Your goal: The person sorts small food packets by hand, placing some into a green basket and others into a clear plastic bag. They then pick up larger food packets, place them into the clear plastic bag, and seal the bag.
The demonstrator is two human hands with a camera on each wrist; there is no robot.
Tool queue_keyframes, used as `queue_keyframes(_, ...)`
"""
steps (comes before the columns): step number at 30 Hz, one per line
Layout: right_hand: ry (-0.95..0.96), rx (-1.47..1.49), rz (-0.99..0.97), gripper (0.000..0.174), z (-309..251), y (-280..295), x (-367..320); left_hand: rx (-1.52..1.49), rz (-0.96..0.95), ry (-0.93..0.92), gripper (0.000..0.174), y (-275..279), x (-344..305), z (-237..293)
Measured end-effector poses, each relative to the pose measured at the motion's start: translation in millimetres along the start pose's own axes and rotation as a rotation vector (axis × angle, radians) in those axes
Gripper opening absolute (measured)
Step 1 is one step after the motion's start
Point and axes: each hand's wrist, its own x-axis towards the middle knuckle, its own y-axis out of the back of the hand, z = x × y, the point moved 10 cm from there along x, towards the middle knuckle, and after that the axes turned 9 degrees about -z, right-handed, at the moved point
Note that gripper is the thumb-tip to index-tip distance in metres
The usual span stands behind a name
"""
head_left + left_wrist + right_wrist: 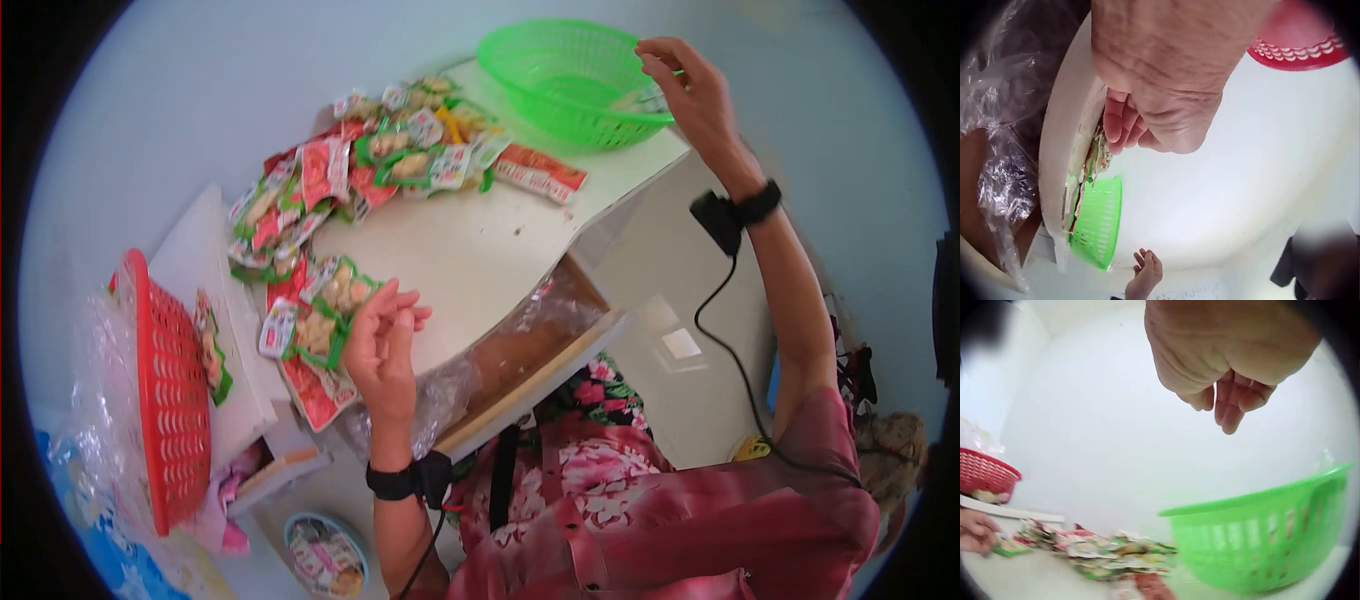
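Note:
My right hand (695, 105) is raised over the right rim of a green plastic basket (555, 120), its fingers loosely bent with nothing between them. Inside that basket, by the rim, lies a small packet (648, 100). My left hand (385, 350) hovers at the table's near left, fingers relaxed, beside a green-edged snack packet (345, 288). Another such packet (315, 335) lies just left of it, over a red packet (318, 395). A heap of sealed snack packets (410, 165) curves along the back of the white table (450, 255). One red-and-white packet (540, 173) sits at the heap's right end.
At the left, a red basket (175, 400) stands tilted beside clear plastic wrap (95, 350), with one packet (212, 350) next to it. An open drawer (520, 365) with plastic film juts out in front of me. A round bin (325, 555) stands on the floor.

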Motion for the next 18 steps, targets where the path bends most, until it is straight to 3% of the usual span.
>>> queue_keyframes(4,0.028,0.330,-0.130,0.017,-80.1,-47.7,-80.6,-0.068,0.157,-0.059,0.029,29.6,-19.3,12.3)
queue_keyframes(8,0.031,0.638,-0.515,0.018,-126.7,-117.6,-155.2,0.016,0.276,-0.075,0.024,56.8,-52.1,27.7)
queue_keyframes(10,0.116,0.619,-0.632,0.016,-140.9,-144.9,-181.0,0.108,0.299,-0.030,0.023,60.4,-75.5,30.9)
queue_keyframes(11,0.161,0.602,-0.685,0.015,-147.1,-155.7,-191.9,0.171,0.288,0.022,0.022,55.4,-85.5,33.5)
queue_keyframes(14,0.130,0.586,-0.767,0.011,-149.8,-173.4,-214.9,0.782,0.044,-0.074,0.021,25.6,-99.1,52.0)
queue_keyframes(17,0.122,0.512,-0.755,0.011,-141.0,-178.6,-221.5,1.154,-0.049,-0.094,0.018,-1.3,-102.7,58.3)
queue_keyframes(18,0.113,0.497,-0.745,0.011,-138.7,-179.2,-222.3,1.152,-0.095,-0.063,0.016,-0.6,-106.8,50.3)
